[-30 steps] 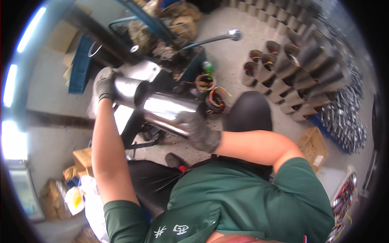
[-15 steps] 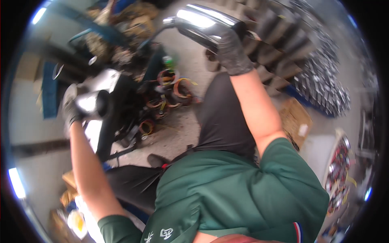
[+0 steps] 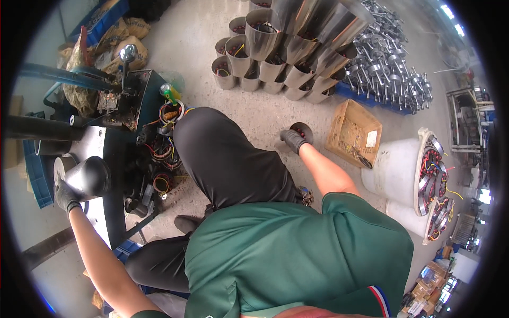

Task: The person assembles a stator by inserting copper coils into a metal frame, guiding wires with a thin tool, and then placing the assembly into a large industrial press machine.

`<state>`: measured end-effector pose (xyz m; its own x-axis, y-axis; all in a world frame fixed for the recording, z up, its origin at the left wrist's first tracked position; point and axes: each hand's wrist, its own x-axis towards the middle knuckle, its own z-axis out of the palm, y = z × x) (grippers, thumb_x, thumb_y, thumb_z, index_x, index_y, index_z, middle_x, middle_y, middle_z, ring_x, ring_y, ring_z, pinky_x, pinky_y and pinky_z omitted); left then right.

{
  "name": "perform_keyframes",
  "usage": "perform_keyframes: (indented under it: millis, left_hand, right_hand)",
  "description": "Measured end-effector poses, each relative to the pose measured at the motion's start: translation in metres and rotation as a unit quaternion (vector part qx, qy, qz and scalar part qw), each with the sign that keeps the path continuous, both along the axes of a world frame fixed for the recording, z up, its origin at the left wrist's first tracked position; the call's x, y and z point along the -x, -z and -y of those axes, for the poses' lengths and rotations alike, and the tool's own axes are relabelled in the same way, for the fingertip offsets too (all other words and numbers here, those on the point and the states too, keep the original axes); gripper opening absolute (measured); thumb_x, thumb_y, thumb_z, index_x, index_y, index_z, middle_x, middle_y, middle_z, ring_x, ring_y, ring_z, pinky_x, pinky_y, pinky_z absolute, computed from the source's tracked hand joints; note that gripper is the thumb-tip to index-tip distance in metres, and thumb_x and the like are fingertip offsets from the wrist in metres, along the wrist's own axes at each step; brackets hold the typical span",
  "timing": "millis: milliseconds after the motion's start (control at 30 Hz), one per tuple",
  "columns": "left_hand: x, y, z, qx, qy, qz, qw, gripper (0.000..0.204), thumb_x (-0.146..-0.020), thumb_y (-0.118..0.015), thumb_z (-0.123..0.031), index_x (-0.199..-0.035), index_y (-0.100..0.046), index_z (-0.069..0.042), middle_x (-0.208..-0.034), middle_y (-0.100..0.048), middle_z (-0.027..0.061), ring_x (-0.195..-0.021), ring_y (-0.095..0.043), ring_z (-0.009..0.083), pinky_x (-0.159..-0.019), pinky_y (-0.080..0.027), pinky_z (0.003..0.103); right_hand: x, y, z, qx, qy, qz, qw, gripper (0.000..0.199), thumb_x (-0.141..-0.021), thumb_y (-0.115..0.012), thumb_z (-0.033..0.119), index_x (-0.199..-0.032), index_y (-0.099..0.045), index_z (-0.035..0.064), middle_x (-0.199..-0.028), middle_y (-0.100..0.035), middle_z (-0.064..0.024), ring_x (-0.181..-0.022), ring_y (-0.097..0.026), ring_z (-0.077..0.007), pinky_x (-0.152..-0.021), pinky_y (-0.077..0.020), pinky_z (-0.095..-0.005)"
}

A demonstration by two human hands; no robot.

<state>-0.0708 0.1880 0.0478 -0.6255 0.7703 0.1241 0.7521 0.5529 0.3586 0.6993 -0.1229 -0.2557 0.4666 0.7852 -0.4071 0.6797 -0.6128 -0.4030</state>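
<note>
My left hand [image 3: 67, 195], in a dark glove, grips a smooth metal cylinder [image 3: 94, 177] lying on its side over the bench's bright metal top [image 3: 101, 217]. A grey disc [image 3: 63, 168] sits at the cylinder's far-left end, partly covering the fingers' surroundings. Down on the floor at the right, my gloved right hand [image 3: 293, 140] holds the rim of an upright metal sleeve [image 3: 302, 129]. Dark red parts show inside that sleeve; its lower part is hidden by the hand.
Rows of metal sleeves [image 3: 262, 34] with wired parts inside stand ahead. Right of them lie many shafted metal parts [image 3: 387, 58]. A cardboard box [image 3: 344, 127] and white tubs [image 3: 395, 169] of wound coils stand at the right. A lever press [image 3: 127, 58] and loose coils [image 3: 164, 148] are left.
My right hand has let go of the shiny metal cylinder and come down and nearer, onto a sleeve on the floor. My left hand stays at its cylinder. The view has shifted.
</note>
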Motion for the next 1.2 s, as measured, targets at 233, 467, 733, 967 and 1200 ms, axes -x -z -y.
perform_keyframes:
  millis: [233, 467, 733, 967, 1200]
  left_hand:
    - [0.024, 0.012, -0.013, -0.008, -0.021, 0.039, 0.999, 0.079, -0.101, -0.044, -0.064, -0.128, -0.067, 0.006, -0.125, -0.072, 0.0171, -0.116, -0.069, 0.0271, -0.103, -0.052, 0.036]
    - [0.038, 0.015, -0.022, -0.001, -0.008, 0.032, 0.999, 0.065, -0.101, -0.048, -0.055, -0.126, -0.070, 0.001, -0.129, -0.070, 0.0201, -0.119, -0.067, 0.0333, -0.104, -0.048, 0.040]
    - [0.013, 0.016, -0.024, -0.013, -0.023, 0.087, 0.996, 0.083, -0.098, -0.047, -0.068, -0.129, -0.067, 0.006, -0.125, -0.072, 0.0188, -0.118, -0.068, 0.0292, -0.104, -0.051, 0.036]
    - [0.001, -0.011, 0.023, -0.036, -0.054, 0.054, 0.996, 0.081, -0.096, -0.052, -0.067, -0.130, -0.066, 0.005, -0.119, -0.074, 0.0182, -0.110, -0.070, 0.0278, -0.098, -0.054, 0.037]
    - [0.019, 0.018, 0.030, -0.145, 0.135, 0.049, 0.979, 0.059, -0.099, -0.058, -0.045, -0.138, -0.062, -0.001, -0.130, -0.068, 0.0173, -0.114, -0.065, 0.0282, -0.099, -0.051, 0.037]
  right_hand:
    - [-0.076, 0.081, 0.034, 0.187, -0.001, 0.018, 0.982, 0.049, -0.095, -0.054, 0.026, -0.138, -0.057, 0.0027, -0.143, -0.054, -0.0198, -0.130, -0.053, -0.0339, -0.107, -0.0430, -0.0398]
    - [-0.142, 0.068, 0.012, 0.299, -0.069, 0.007, 0.952, 0.060, -0.094, -0.056, 0.032, -0.149, -0.052, 0.0085, -0.162, -0.038, -0.0179, -0.147, -0.042, -0.0329, -0.120, -0.0355, -0.0407]
    - [-0.165, 0.077, 0.017, -0.006, 0.241, 0.089, 0.966, 0.077, -0.099, -0.038, 0.066, -0.152, -0.049, 0.0104, -0.158, -0.044, -0.0195, -0.148, -0.040, -0.0341, -0.124, -0.0290, -0.0396]
    - [-0.106, 0.029, 0.008, -0.078, 0.055, 0.188, 0.977, 0.052, -0.077, -0.065, 0.010, -0.129, -0.064, 0.0090, -0.133, -0.062, -0.0229, -0.128, -0.056, -0.0417, -0.108, -0.0455, -0.0495]
    - [0.009, -0.056, -0.068, -0.419, -0.042, 0.023, 0.907, 0.023, -0.082, -0.069, 0.000, -0.105, -0.067, 0.0031, -0.106, -0.067, -0.0160, -0.100, -0.065, -0.0309, -0.086, -0.0532, -0.0384]
